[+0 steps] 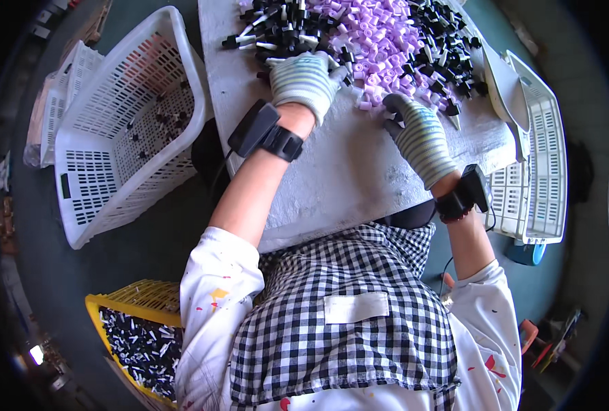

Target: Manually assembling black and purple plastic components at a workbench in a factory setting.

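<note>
Both my hands wear striped knit gloves and rest at the near edge of a heap of small parts on a pale table [345,171]. My left hand [301,82] is closed, its fingers curled beside black caps with white stems [287,27]; whatever they may hold is hidden. Close to the lavender caps [379,44] is my right hand [419,133], with thumb and bent forefinger apart and nothing visible between them. More black pieces [448,51] lie beyond it on the right. Loose pieces are scattered between the two hands.
At left stands a large white slotted basket [130,123] with a few dark pieces inside. A yellow basket [136,294] of black and white pieces sits lower left. On the right are a white scoop-like tray [506,89] and another white basket [547,157].
</note>
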The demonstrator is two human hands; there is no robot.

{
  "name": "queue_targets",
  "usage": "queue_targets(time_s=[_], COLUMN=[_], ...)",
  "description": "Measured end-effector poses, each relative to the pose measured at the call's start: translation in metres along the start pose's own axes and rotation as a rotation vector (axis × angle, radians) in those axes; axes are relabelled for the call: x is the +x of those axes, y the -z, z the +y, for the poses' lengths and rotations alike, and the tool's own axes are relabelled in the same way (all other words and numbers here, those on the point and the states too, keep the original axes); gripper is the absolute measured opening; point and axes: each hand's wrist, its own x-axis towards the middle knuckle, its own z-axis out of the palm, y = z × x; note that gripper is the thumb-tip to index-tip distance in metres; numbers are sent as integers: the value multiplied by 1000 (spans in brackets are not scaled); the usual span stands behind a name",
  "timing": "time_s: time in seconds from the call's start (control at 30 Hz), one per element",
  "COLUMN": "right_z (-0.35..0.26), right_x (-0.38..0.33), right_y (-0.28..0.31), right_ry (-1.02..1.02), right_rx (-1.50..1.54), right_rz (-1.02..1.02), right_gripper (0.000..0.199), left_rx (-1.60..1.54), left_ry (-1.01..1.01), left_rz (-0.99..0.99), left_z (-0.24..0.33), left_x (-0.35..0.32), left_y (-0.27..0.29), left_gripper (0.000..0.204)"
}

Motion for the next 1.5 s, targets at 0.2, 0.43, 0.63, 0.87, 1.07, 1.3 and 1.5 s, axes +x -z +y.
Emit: queue_targets(time_s=[0.2,0.43,0.63,0.87,1.07,1.3,1.5], right_z=[21,12,-1,-12,-18,5,-10], right_x=[-5,7,0,10,8,-4,0], right_y=[6,17,4,5,12,22,37], right_ry=[134,234,216,17,-101,-294,19], right_rx=[190,-172,-221,-66,163,505,-229], right_rz=[-8,-253,-116,-114,-133,-196,-150], right_gripper=[27,32,23,17,15,23,40], left_rx=[27,-621,-837,-912,-505,-904,-857], left_ry=[-92,-191,-118,-87,-236,-72,-47], left_rz=[-70,167,136,168,290,303,269], left_z=[0,-7,6,3,-8,-8,-6], left_x=[-24,-85,-118,-123,-125,-127,-126], left_y=[-4,-27,-32,-37,-27,-30,-33], left_gripper=[34,60,49,39,41,37,37])
